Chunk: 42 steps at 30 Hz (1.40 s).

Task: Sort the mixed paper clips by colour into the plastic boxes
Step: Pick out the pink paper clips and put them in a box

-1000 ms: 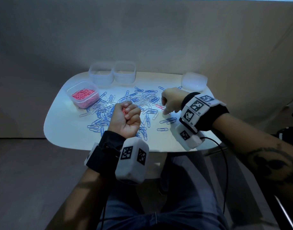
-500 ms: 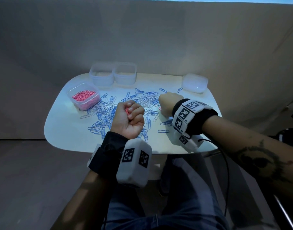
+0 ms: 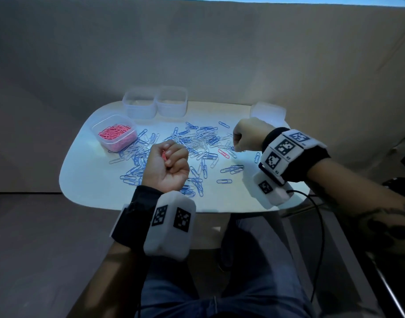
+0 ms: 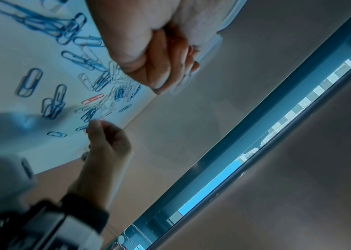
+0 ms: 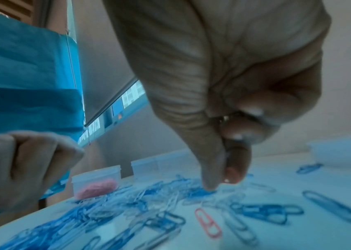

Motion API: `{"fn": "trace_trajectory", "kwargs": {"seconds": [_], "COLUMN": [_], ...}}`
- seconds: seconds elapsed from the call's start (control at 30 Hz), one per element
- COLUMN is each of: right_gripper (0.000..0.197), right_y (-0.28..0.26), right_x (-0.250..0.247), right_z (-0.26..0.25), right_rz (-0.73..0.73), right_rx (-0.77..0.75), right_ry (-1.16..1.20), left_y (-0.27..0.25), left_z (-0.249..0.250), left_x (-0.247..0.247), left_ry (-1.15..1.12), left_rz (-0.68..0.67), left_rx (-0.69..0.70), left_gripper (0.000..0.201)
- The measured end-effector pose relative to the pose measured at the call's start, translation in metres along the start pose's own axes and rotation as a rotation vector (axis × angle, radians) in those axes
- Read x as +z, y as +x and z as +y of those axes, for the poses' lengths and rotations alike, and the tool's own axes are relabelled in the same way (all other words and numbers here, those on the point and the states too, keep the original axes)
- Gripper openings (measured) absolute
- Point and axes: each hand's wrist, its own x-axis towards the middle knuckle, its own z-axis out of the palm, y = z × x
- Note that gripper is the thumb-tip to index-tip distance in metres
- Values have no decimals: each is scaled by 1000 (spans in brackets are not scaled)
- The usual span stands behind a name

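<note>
White table [image 3: 93, 180] carries scattered blue and silver paper clips [image 3: 197, 143]. Beside that heap, the left hand [image 3: 167, 166] is fisted around pink clips [image 3: 163, 154]. Just beyond the heap, the right hand [image 3: 247, 134] pinches fingertips [image 5: 234, 169] together; on what, I cannot tell.

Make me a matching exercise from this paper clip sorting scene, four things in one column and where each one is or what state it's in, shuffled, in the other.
Things
1. left hand
2. right hand
3. near-left plastic box
4. loose pink clip

States
A. lies flat on the table among blue clips
B. closed in a fist holding pink clips
C. holds a heap of pink clips
D. fingers pinched together above the pile

Pairs: 1-B, 2-D, 3-C, 4-A
</note>
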Motion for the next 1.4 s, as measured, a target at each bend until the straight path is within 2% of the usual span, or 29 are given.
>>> {"fn": "trace_trajectory", "kwargs": {"seconds": [0.07, 0.23, 0.37, 0.43, 0.47, 0.57, 0.63, 0.7, 0.77, 0.83, 0.87, 0.97, 1.03, 1.1, 1.23, 1.33, 1.4], "right_gripper": [6, 18, 9, 24, 25, 12, 11, 17, 18, 19, 16, 12, 17, 19, 14, 14, 16], "right_y": [4, 16, 14, 12, 10, 5, 5, 4, -9, -30, -40, -55, -52, -49, -40, -28, -21], "right_x": [7, 25, 23, 24, 25, 19, 7, -9, -22, -26, -23, -8, -1, -1, -8, -7, -2], "right_z": [-4, -17, -26, -31, -33, -36, -28, -15, -10, -20, -30, -59, -66, -65, -62, -70, -80], "right_rz": [15, 33, 14, 16, 14, 11, 23, 27, 29, 91, 150, 293, 252, 240, 493, 486, 435], "right_rx": [-10, 20, 14, -4, -14, -72, -82, -70, -56, -131, -199, -367, -388, -380, -319, -285, -309], "right_ry": [27, 8, -112, -201, -244, -332, -217, 79, 442, 658, 631, 350, 261, 333, 765, 768, 702], "left_y": [0, -2, -2, 0, 1, 3, 4, 5, 8, 11, 12, 13, 10, 6, 3, -4, -11], "left_z": [-2, -2, 0, -3, -5, -9, -11, -14, -18, -24, -28, -34, -33, -28, -15, 7, 34], "left_x": [2, 4, 2, 1, 0, -3, -3, -3, -2, 1, 3, 6, 8, 8, 7, -3, -8], "left_ry": [4, 36, 37, 23, 16, -30, -64, -90, -74, -14, 3, 11, 7, -26, -162, -225, -34], "left_rz": [5, -5, -1, 8, 13, 56, 83, 104, 90, 55, 48, 67, 50, 14, -29, 6, 3], "left_rx": [4, 2, 10, 11, 10, 8, 3, 19, 62, 64, 55, 50, 40, 45, 69, -3, -3], "left_gripper": [24, 23, 21, 23, 23, 24, 23, 25, 36, 44, 45, 42, 42, 46, 59, 55, 60]}}
